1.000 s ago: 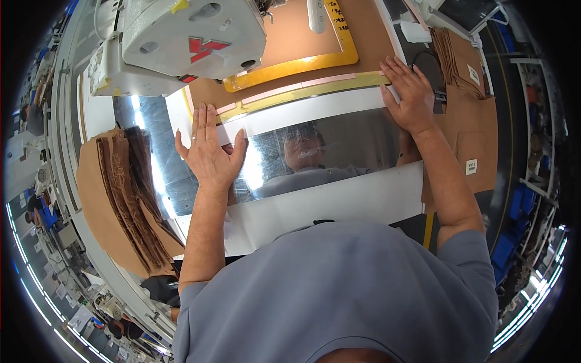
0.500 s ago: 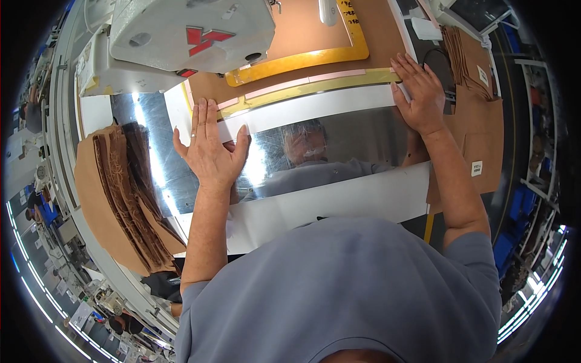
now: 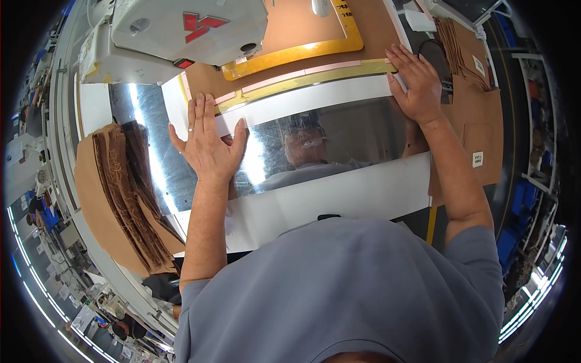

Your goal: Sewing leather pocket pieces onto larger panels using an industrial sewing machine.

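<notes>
Head view, brown sheet: the brown sheet (image 3: 378, 37) lay flat at the upper centre of the frame, partly beneath a yellow frame (image 3: 296, 58).
Yellow strip: the yellow strip (image 3: 302, 81) ran along the sheet's lower edge, rising toward the upper right; pink strips (image 3: 327, 69) lay along its upper side.
Left hand: the left hand (image 3: 209, 151), left of centre, was spread palm down with a ring on one finger; its fingertips lay at the yellow strip's left end. It grasped nothing.
Right hand: the right hand (image 3: 417, 88), upper right of centre, was flat and unclenched, its fingertips at the strip's right end. Its grip was likewise released.
Metal plate: the reflective metal plate (image 3: 351, 130) occupied the centre, above a white sheet (image 3: 339, 199).
Machine: a white machine head (image 3: 163, 39) filled the upper left.
Stacks: brown pieces with frayed edges (image 3: 112, 199) lay at left; folded brown pieces (image 3: 454, 48) lay at upper right.
</notes>
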Demonstrator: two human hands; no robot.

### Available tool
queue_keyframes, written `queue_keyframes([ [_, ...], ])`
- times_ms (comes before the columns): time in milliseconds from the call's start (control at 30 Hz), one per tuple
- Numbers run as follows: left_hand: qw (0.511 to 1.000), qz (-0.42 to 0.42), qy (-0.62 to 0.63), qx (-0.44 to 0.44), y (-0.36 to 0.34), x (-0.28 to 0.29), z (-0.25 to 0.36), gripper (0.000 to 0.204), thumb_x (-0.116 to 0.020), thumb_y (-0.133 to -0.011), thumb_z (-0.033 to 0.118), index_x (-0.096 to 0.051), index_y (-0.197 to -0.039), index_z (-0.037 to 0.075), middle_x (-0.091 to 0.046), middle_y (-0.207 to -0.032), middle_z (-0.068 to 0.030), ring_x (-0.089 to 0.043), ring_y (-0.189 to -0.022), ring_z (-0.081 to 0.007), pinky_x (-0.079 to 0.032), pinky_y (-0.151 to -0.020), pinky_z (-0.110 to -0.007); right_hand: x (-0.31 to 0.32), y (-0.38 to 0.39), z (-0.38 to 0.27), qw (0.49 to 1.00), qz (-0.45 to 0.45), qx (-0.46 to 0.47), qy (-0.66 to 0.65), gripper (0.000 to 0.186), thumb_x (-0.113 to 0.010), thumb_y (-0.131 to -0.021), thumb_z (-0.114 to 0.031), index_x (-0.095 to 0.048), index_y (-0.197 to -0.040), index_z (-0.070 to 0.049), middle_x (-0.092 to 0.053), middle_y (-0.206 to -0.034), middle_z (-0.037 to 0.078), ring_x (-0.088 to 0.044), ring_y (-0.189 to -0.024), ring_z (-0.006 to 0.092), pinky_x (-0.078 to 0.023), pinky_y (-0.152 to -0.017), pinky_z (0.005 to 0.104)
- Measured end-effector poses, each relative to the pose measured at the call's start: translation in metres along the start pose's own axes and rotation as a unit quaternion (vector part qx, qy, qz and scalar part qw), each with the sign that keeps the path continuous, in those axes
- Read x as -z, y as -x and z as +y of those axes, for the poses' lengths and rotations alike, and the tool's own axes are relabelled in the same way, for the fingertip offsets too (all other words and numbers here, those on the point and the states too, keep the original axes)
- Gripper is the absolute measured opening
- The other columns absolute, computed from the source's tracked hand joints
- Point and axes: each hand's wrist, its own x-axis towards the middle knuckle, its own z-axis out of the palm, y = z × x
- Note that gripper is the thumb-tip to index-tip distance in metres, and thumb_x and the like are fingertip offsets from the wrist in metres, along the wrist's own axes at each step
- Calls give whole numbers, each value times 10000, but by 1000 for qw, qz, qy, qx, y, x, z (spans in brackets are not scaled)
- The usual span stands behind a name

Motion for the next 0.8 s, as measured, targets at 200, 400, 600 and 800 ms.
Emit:
queue_keyframes([
  [200, 1000, -6, -10, 1, 3, 1, -2, 742, -571, -925, 557, -528, -1488, 76, -553, -1514, -130, -398, -1504, -282, 23, -1227, -624, 2, 4, -4, 1000, -8, -2, 10, 428, -604, -959, -294, -664, -1366, -174, -655, -1413, 32, -560, -1373, 191, -410, -1141, 491],
  [400, 1000, -2, -14, 11, 4, 0, -1, 727, -575, -923, 557, -546, -1476, 86, -570, -1499, -119, -401, -1503, -293, 36, -1235, -608, 2, 0, -4, 1000, -8, 1, 7, 417, -603, -959, -293, -677, -1350, -171, -666, -1398, 36, -567, -1366, 195, -405, -1139, 493],
  [600, 1000, 12, -14, 11, 2, 2, 0, 722, -579, -924, 559, -553, -1472, 90, -585, -1481, -124, -409, -1499, -294, 41, -1239, -605, 1, 0, -1, 1000, 1, 11, 18, 419, -615, -951, -289, -678, -1351, -178, -671, -1391, 25, -574, -1358, 190, -410, -1131, 492],
  [800, 1000, 9, -11, 14, 1, -2, 0, 719, -575, -924, 564, -551, -1473, 100, -573, -1496, -120, -401, -1504, -290, 42, -1239, -611, 2, 0, -1, 1000, -2, 4, 15, 423, -619, -948, -288, -678, -1353, -182, -667, -1396, 19, -575, -1356, 184, -407, -1134, 495],
])
